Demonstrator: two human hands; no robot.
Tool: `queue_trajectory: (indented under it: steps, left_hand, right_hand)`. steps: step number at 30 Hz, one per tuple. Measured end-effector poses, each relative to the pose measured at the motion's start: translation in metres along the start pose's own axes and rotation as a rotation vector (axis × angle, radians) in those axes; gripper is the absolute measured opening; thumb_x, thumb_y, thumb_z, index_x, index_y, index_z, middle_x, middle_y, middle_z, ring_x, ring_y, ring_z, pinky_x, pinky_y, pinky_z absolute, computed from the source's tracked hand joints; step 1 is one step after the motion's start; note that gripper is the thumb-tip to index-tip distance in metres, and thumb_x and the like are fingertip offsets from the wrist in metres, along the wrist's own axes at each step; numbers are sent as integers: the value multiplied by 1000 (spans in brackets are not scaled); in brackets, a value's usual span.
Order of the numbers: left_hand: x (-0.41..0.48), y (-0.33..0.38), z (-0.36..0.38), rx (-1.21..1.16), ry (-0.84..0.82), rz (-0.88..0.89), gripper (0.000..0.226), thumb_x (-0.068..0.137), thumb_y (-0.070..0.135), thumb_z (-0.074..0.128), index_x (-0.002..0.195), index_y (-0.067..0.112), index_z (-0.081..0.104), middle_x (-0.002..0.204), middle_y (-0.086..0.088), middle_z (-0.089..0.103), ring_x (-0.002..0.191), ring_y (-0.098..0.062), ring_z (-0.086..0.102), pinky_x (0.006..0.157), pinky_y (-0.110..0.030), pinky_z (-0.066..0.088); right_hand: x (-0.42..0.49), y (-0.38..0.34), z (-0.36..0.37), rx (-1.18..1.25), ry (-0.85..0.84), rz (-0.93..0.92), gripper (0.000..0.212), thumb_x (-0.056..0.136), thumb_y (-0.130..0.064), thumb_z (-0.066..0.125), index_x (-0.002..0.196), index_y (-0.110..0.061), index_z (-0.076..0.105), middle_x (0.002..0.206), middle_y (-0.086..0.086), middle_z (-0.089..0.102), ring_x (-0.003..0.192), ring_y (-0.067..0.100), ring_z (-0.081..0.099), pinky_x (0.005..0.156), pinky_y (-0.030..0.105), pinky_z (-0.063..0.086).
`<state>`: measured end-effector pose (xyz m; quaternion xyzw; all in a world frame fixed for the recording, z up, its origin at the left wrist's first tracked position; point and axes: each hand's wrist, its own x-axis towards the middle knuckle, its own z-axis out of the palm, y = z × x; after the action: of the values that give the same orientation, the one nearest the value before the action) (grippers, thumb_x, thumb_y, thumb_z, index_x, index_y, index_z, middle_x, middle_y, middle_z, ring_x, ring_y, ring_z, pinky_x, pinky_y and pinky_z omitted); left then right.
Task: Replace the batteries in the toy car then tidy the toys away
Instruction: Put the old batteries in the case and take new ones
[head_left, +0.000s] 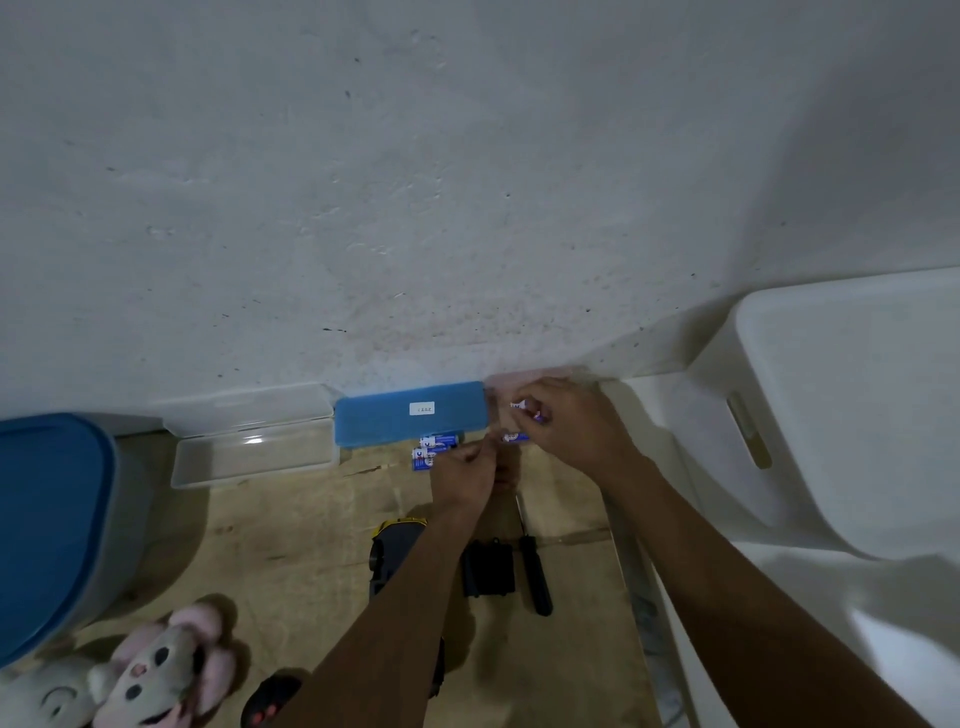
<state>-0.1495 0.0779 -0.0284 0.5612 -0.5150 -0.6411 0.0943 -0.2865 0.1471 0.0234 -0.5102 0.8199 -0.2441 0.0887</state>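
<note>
The yellow and black toy car (397, 551) lies on the wooden floor, partly hidden under my left forearm. Its black battery cover (488, 569) and a black screwdriver (535, 571) lie just right of it. Two blue batteries (434, 449) rest beside a blue lid (410, 415). My right hand (566, 426) pinches a small blue and white battery (527, 413) near the wall. My left hand (462, 470) has its fingers closed at another battery (514, 438); whether it grips that one is unclear.
A clear plastic box (254, 447) stands open against the wall. A large bin with a blue lid (57, 519) stands at the left, a white storage bin (831, 415) at the right. A pink and grey plush rabbit (150, 670) lies at the bottom left.
</note>
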Motion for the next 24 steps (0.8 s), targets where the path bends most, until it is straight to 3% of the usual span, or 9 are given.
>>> queue_trajectory:
  steps: [2, 4, 6, 8, 11, 16, 19, 24]
  left_hand:
    - [0, 0, 0, -1, -2, 0, 27, 93, 38, 64, 91, 14, 76, 76, 0, 76, 63, -9, 72, 61, -18, 56]
    - [-1, 0, 1, -6, 0, -12, 27, 95, 37, 62, 96, 14, 76, 84, -3, 77, 73, -14, 73, 65, -21, 58]
    - [-2, 1, 0, -37, 16, -43, 26, 98, 33, 57, 93, 15, 76, 89, -6, 77, 81, -20, 73, 72, -28, 60]
    - [-4, 2, 1, -92, 11, -73, 27, 100, 30, 52, 88, 16, 72, 92, -11, 76, 84, -26, 73, 74, -33, 60]
    - [-7, 4, 1, -111, -21, -70, 28, 98, 32, 55, 101, 10, 72, 95, -12, 76, 85, -27, 74, 80, -39, 62]
    - [-5, 5, 1, 2, -26, 4, 33, 94, 34, 64, 112, 7, 73, 94, -7, 76, 74, -16, 73, 69, -26, 61]
    - [-6, 9, 1, -16, -33, -14, 31, 95, 31, 64, 109, 5, 73, 85, -6, 75, 68, -20, 72, 61, -23, 60]
    - [-4, 12, 3, -12, -13, -24, 33, 94, 34, 64, 108, 5, 73, 82, -9, 75, 67, -23, 70, 53, -21, 58]
  right_hand:
    - [-12, -4, -1, -29, 299, -50, 15, 87, -25, 62, 95, -15, 70, 91, 1, 68, 78, 12, 59, 70, 29, 53]
    - [-18, -3, 3, -3, 383, 47, 27, 90, -30, 55, 107, -15, 70, 107, 3, 64, 97, 15, 58, 82, 27, 49]
    - [-21, 3, 11, 40, 298, 148, 35, 93, -34, 49, 118, -17, 67, 123, 3, 60, 112, 17, 54, 93, 31, 47]
    - [-25, 12, 22, 72, 170, 150, 32, 94, -31, 53, 117, -16, 69, 129, 3, 59, 115, 19, 54, 96, 38, 50]
    - [-33, 22, 38, 71, 90, 124, 29, 93, -20, 64, 120, -14, 69, 140, 1, 53, 121, 17, 53, 97, 32, 51]
    - [-39, 25, 39, 48, 10, 158, 39, 96, -28, 59, 135, -22, 58, 153, -3, 38, 125, 14, 51, 96, 19, 42]
    - [-35, 29, 32, 35, -65, 146, 44, 95, -38, 58, 138, -26, 54, 155, -7, 32, 129, 13, 47, 98, 22, 44]
    - [-29, 26, 29, 64, -91, 193, 52, 94, -36, 62, 142, -22, 50, 159, -5, 25, 137, 11, 37, 98, 13, 28]
